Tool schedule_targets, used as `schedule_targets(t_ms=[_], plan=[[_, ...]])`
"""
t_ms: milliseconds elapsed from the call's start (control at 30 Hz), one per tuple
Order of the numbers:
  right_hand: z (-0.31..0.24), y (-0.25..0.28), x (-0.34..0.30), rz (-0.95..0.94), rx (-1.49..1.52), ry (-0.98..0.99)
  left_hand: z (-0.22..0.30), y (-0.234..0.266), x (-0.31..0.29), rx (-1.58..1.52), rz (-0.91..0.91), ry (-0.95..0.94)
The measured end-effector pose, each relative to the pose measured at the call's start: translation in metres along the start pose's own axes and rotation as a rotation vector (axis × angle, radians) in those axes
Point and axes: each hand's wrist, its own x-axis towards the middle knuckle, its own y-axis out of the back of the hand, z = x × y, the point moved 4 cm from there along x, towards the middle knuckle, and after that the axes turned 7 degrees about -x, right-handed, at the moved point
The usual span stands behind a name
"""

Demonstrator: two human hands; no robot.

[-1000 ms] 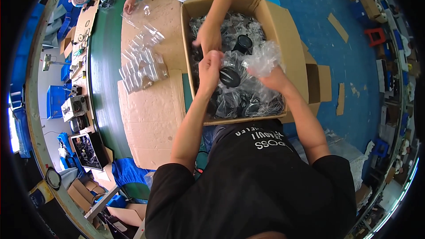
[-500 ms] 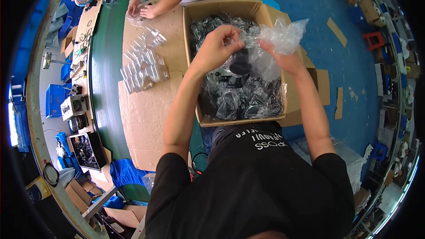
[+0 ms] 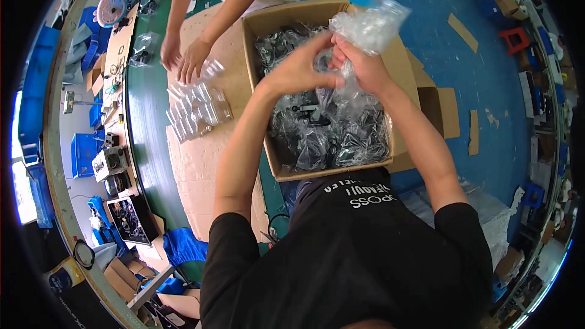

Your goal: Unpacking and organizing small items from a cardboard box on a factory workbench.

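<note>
My right hand (image 3: 361,66) is closed round the gathered neck of a clear plastic bag (image 3: 373,24), whose crumpled upper part puffs out above the fist. Beside it my left hand (image 3: 300,72) is open, thumb and fingers apart, with its fingertips close to the bag and my right hand. Both hands are over a cardboard box (image 3: 338,172) filled with black parts in clear plastic bags (image 3: 359,146). A black bracket-like part (image 3: 312,113) lies among them below my left hand. The lower end of the held bag reaches down to the box's contents.
Left of the box, clear plastic blister trays (image 3: 200,109) lie on a cardboard sheet (image 3: 198,176) over a green table. Another person's hands (image 3: 194,58) are at these trays. A pink fan (image 3: 113,7) stands far left; a red stool (image 3: 515,42) is on the blue floor.
My right hand has moved left and inward, bringing the bag with it. My left hand has opened. The round black part is out of sight. The other person's hands have come down toward the trays.
</note>
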Motion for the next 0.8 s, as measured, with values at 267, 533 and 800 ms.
schedule_targets(t_ms=[267, 533, 800], plan=[[-0.029, -0.002, 0.004, -0.012, 0.458, 0.111, -0.057, -0.017, -0.03, -0.185, -0.073, 0.396], [0.034, 0.313, -0.231, 1.103, 0.362, 0.385, -0.074, -0.012, -0.118, 0.4, 0.321, 0.473], [0.266, 0.387, -0.305, 1.378, 1.183, -0.858, -0.073, -0.009, -0.201, 0.67, 0.536, 0.628]])
